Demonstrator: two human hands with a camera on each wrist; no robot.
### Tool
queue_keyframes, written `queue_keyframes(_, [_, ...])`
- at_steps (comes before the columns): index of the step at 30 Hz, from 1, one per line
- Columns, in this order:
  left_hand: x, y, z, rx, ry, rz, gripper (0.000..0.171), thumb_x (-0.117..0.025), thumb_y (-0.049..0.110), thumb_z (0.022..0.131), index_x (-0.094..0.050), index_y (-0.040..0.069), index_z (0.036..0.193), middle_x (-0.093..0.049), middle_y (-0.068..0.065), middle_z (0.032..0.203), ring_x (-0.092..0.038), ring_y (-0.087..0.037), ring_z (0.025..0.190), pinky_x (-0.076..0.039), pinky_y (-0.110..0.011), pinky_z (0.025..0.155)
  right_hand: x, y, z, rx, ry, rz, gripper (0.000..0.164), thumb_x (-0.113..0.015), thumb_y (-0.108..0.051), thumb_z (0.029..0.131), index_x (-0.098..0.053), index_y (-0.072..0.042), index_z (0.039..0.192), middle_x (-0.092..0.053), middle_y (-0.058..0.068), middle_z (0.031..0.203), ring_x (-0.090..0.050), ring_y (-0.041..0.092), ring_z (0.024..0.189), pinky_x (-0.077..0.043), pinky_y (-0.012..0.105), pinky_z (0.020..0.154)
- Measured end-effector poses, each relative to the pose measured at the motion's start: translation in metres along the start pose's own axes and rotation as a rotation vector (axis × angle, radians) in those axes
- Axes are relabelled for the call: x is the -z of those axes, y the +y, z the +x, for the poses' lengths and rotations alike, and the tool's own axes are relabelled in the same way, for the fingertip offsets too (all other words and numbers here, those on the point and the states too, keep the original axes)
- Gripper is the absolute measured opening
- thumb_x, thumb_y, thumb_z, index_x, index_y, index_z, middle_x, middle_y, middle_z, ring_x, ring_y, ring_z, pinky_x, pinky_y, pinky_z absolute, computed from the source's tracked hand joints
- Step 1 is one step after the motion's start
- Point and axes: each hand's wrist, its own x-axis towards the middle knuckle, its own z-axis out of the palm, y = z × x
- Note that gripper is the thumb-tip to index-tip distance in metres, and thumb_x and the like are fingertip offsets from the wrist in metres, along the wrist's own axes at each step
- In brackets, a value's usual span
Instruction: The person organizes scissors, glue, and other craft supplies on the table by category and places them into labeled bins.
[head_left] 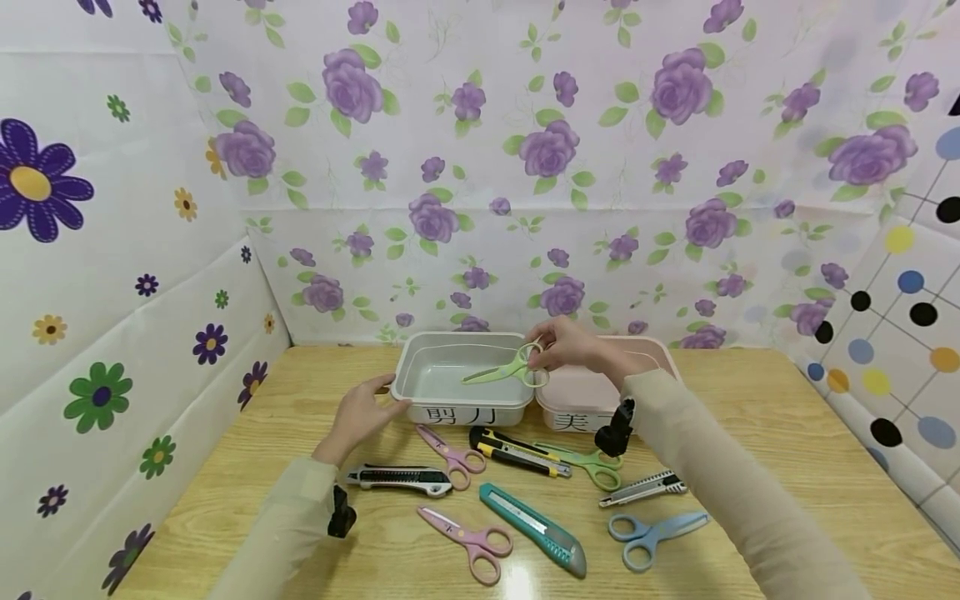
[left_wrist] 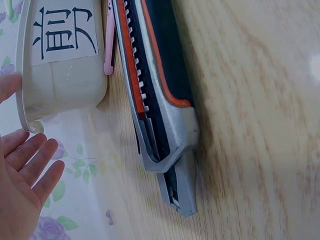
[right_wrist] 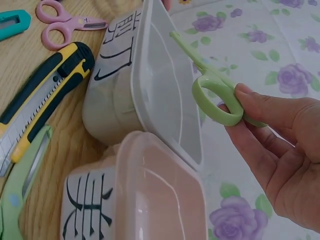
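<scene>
My right hand (head_left: 568, 345) pinches light green scissors (head_left: 495, 374) by the finger loops, thumb on one side and fingers on the other. Their blades point left over the light grey bin (head_left: 457, 407); in the right wrist view, the scissors (right_wrist: 216, 115) hang above the bin's opening. At the bin's left end rests my left hand (head_left: 363, 417). Its thumb is at the rim and its other fingers stretch out loosely below, as the left wrist view shows. A pink bin (head_left: 566, 402) stands against the grey one's right side, partly hidden behind my right forearm.
In front of the bins lie pink scissors (head_left: 454, 457), a second pink pair (head_left: 476, 543), green scissors (head_left: 602, 471) and blue scissors (head_left: 654, 533). Among them are a grey-black cutter (head_left: 401, 478), a yellow-black cutter (head_left: 517, 454), a teal cutter (head_left: 534, 529) and a silver cutter (head_left: 643, 488).
</scene>
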Motion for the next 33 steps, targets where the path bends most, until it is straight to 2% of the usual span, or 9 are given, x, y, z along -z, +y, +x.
queue_keyframes(7, [-0.001,0.000,0.001,0.002,0.006,-0.009,0.061,-0.068,0.036,0.079,-0.052,-0.001,0.125,-0.058,-0.017,0.118,-0.057,-0.034,0.103,-0.045,-0.049,0.084,-0.013,0.002,0.007,-0.004,0.010,0.038,0.039,-0.067,0.005,0.077,-0.055,0.009,0.114,-0.063,0.006,0.077,-0.060,0.012,0.068,-0.053,0.030,0.066])
queue_keyframes(19, [-0.003,-0.002,0.002,0.013,-0.001,-0.015,0.063,-0.069,0.036,0.079,-0.051,-0.001,0.126,-0.058,-0.018,0.119,-0.057,-0.034,0.104,-0.045,-0.049,0.085,-0.031,0.013,0.017,0.024,0.040,0.000,0.036,-0.067,0.001,0.078,-0.058,0.006,0.113,-0.064,0.008,0.078,-0.060,0.012,0.066,-0.053,0.029,0.063])
queue_keyframes(25, [-0.004,-0.001,0.002,0.005,-0.006,-0.004,0.064,-0.068,0.037,0.079,-0.051,-0.003,0.125,-0.058,-0.019,0.118,-0.057,-0.034,0.104,-0.045,-0.050,0.085,-0.038,0.017,0.022,0.054,-0.003,0.004,0.037,-0.066,0.000,0.080,-0.057,0.007,0.115,-0.064,0.009,0.075,-0.058,0.016,0.064,-0.052,0.031,0.060])
queue_keyframes(27, [-0.004,0.000,0.002,-0.001,-0.004,0.000,0.064,-0.068,0.038,0.078,-0.052,-0.003,0.125,-0.059,-0.019,0.116,-0.057,-0.034,0.104,-0.045,-0.050,0.085,-0.039,0.015,0.020,0.060,-0.015,0.015,0.037,-0.065,0.000,0.081,-0.056,0.008,0.116,-0.064,0.015,0.078,-0.060,0.024,0.067,-0.053,0.033,0.063])
queue_keyframes(33, [-0.006,0.000,0.003,-0.017,0.011,-0.007,0.063,-0.069,0.037,0.077,-0.053,-0.003,0.123,-0.061,-0.018,0.113,-0.058,-0.034,0.102,-0.046,-0.048,0.084,-0.041,0.018,0.023,0.045,-0.013,0.027,0.037,-0.064,-0.001,0.082,-0.055,0.006,0.118,-0.064,0.012,0.078,-0.060,0.021,0.066,-0.053,0.033,0.066])
